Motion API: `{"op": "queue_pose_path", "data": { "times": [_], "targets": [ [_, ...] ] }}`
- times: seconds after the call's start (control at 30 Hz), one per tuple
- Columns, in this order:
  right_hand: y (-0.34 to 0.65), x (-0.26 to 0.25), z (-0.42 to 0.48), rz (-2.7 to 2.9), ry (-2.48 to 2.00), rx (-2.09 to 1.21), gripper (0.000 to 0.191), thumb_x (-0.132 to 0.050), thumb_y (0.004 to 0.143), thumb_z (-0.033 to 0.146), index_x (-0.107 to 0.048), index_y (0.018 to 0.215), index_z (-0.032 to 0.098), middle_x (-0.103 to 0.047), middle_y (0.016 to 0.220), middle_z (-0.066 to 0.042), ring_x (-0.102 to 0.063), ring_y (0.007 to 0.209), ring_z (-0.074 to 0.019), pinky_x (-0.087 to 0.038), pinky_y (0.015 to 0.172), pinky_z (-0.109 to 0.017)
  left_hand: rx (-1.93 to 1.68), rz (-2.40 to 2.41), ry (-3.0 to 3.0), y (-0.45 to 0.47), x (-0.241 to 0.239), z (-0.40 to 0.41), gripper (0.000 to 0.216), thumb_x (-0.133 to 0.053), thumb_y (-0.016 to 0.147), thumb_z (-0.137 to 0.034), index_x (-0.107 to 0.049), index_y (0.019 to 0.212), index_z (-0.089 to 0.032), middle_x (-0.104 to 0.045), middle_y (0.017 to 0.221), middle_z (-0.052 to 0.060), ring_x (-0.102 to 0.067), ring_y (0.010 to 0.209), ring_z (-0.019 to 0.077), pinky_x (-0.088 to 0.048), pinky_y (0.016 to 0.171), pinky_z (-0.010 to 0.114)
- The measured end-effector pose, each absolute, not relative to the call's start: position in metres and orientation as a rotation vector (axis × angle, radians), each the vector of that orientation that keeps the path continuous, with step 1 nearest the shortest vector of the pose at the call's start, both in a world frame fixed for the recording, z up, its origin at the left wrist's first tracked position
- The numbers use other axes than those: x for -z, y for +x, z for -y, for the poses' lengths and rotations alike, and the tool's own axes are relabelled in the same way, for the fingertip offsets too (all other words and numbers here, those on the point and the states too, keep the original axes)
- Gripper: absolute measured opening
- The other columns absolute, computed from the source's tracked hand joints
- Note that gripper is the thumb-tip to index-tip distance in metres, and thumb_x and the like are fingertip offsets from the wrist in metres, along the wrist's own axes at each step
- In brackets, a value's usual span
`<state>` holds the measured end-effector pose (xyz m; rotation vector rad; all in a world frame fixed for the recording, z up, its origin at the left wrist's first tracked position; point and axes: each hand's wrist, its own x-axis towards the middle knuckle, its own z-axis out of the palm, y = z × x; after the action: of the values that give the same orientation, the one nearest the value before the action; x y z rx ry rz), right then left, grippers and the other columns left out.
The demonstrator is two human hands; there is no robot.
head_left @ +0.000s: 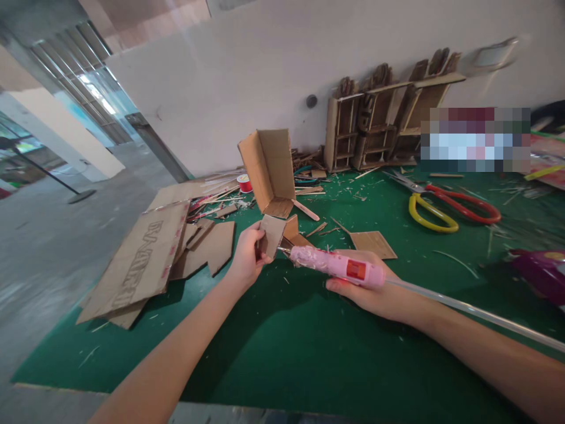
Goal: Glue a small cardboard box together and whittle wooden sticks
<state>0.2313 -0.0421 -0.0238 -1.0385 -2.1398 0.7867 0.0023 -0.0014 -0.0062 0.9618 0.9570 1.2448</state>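
My left hand [248,254] pinches a small cardboard piece [271,234] above the green table [247,347]. A pink glue gun [324,263], with a long clear glue stick [468,307] out of its back end, is gripped in my right hand [371,294]. Its nozzle points left and comes up to the piece's right edge; whether they touch I cannot tell. Just behind stands an open folded cardboard form [276,168]. A smaller folded cardboard bit [295,231] lies partly hidden behind the nozzle.
Cardboard sheets [132,265] are stacked at the left. Scissors [441,203] with yellow and red handles lie at the right, near a purple object [541,274]. A square cardboard piece [374,243] rests mid-table. Cardboard structures [384,123] lean on the wall; scraps are scattered around.
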Motion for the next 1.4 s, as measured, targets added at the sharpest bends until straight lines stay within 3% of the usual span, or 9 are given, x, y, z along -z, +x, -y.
{"op": "queue_pose_path", "data": {
  "times": [0.37,0.6,0.77,0.97,1.17,1.4],
  "targets": [
    [0.228,0.014,0.044,2.181,-0.974,-0.942,0.030,-0.058,0.085,0.043,-0.046,0.070,0.020,-0.050,0.067,0.004,-0.049,0.057,-0.0092,-0.036,0.052,-0.023,-1.256,-0.933,0.949,0.001,0.012,-0.001,0.014,-0.050,0.065,-0.027,-0.048,0.076,-0.018,-0.044,0.049,-0.007,-0.031,0.031,0.0043,-0.014,0.031,0.014],
    [0.231,0.018,0.046,2.031,-0.951,-0.901,0.025,-0.058,0.084,0.043,-0.052,0.072,0.021,-0.057,0.068,0.001,-0.052,0.057,-0.0110,-0.041,0.053,-0.025,-1.223,-0.952,0.964,-0.001,0.009,0.001,0.017,-0.053,0.061,-0.027,-0.053,0.074,-0.017,-0.043,0.049,-0.006,-0.033,0.031,0.0051,-0.013,0.031,0.016],
    [0.235,0.016,0.041,1.644,-1.046,-1.197,0.038,-0.054,0.082,0.056,-0.059,0.091,0.019,-0.063,0.073,-0.003,-0.043,0.040,-0.0079,-0.040,0.041,-0.027,-1.047,-0.897,1.143,-0.009,0.009,0.006,0.022,-0.054,0.055,-0.025,-0.063,0.070,-0.011,-0.055,0.054,0.000,-0.051,0.044,0.0110,-0.032,0.039,0.019],
    [0.236,0.012,0.037,1.616,-1.005,-1.425,0.046,-0.055,0.078,0.064,-0.053,0.089,0.019,-0.046,0.047,0.007,-0.040,0.036,-0.0083,-0.036,0.039,-0.025,-0.842,-0.806,1.141,-0.012,0.007,0.009,0.022,-0.054,0.051,-0.023,-0.065,0.065,-0.010,-0.061,0.056,0.004,-0.055,0.047,0.0144,-0.039,0.041,0.022],
    [0.235,0.015,0.038,1.632,-1.114,-1.412,0.046,-0.056,0.077,0.064,-0.051,0.082,0.019,-0.054,0.061,0.003,-0.041,0.038,-0.0054,-0.034,0.038,-0.024,-0.851,-0.805,1.105,-0.010,0.003,0.011,0.026,-0.053,0.051,-0.024,-0.067,0.067,-0.009,-0.060,0.054,0.005,-0.054,0.044,0.0144,-0.039,0.040,0.023],
    [0.236,0.018,0.037,1.640,-1.108,-1.425,0.041,-0.056,0.080,0.059,-0.051,0.087,0.019,-0.048,0.059,0.006,-0.041,0.039,-0.0059,-0.034,0.038,-0.023,-0.874,-0.801,1.124,-0.009,0.000,0.012,0.025,-0.053,0.053,-0.024,-0.067,0.067,-0.009,-0.057,0.050,0.003,-0.050,0.041,0.0122,-0.036,0.039,0.022]
  ]
}}
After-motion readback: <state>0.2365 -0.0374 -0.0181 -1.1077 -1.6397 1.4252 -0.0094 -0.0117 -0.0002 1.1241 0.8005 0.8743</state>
